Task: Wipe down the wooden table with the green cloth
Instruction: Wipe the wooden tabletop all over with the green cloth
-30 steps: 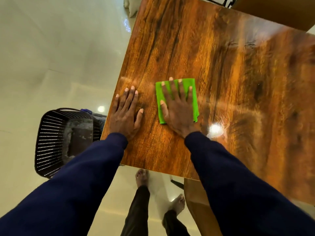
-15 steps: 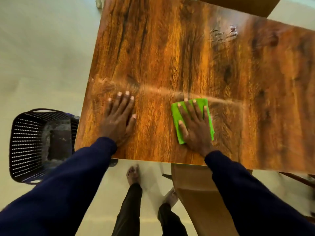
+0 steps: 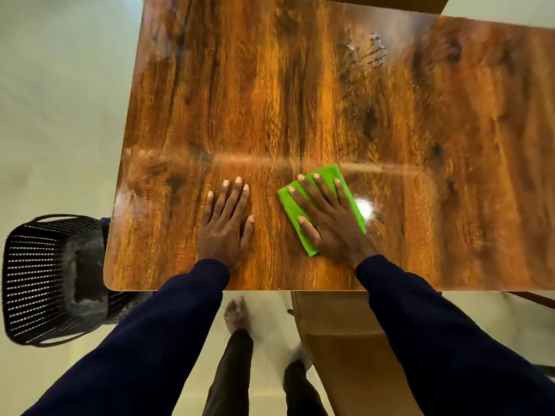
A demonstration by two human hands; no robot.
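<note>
A glossy wooden table (image 3: 300, 94) fills the upper part of the view. Near its front edge lies a folded green cloth (image 3: 292, 207). My right hand (image 3: 329, 219) presses flat on the cloth with fingers spread, covering most of it. My left hand (image 3: 229, 225) rests flat on the bare wood to the left of the cloth, fingers apart, holding nothing. A faint streak runs across the table just beyond both hands.
A black slatted plastic bin (image 3: 45, 280) stands on the pale floor by the table's front left corner. A brown chair (image 3: 345, 340) sits under the front edge at the right. My bare feet (image 3: 237, 313) stand on the floor below. Smudges (image 3: 366, 52) mark the far tabletop.
My right hand slid the cloth to the right along the table and then back a little left, twisting it slightly. My left hand stayed flat. The camera shifted over the table.
</note>
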